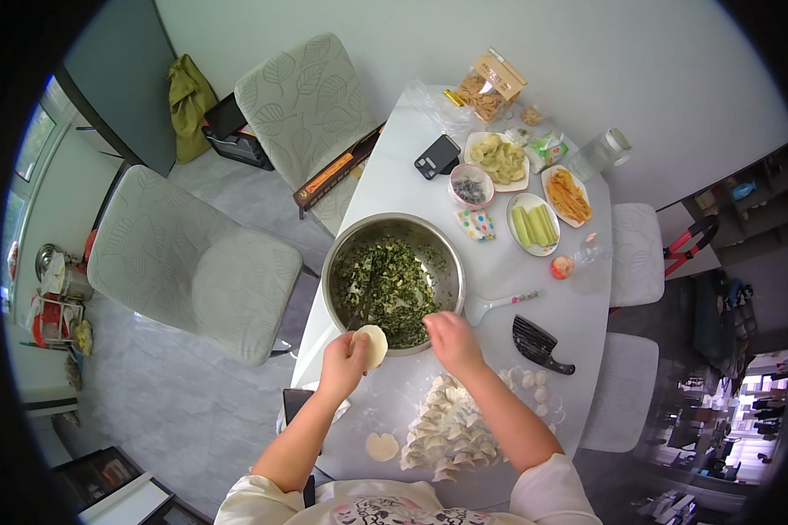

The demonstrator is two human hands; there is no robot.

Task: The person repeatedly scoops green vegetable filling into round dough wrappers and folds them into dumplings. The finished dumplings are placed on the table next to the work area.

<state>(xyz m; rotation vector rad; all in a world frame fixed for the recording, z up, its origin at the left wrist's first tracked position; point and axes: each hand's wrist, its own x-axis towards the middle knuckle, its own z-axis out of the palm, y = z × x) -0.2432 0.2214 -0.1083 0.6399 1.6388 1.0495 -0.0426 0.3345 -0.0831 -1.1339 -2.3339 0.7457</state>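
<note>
My left hand (345, 360) is closed on a round, pale dumpling wrapper (375, 346) at the near left edge of a big metal bowl (453, 262). Chopped green filling (398, 284) covers the bottom of the bowl. A dark, thin stick-like thing leans in the filling on its left side. By the bowl's near right rim is my right hand (453, 339), with fingers curled together; whatever they may pinch is hidden. Many folded dumplings (446, 429) lie on the floured table between my forearms. Flat wrappers (382, 447) rest left of them.
Dough pieces (539, 394) sit beyond my right forearm. A black cleaver (538, 344) and a white spoon (503, 302) lie right of the bowl. Farther back stand plates of cut green stalks (534, 225) and orange food (568, 194), and a glass jar (600, 155). Grey chairs (201, 262) flank the table.
</note>
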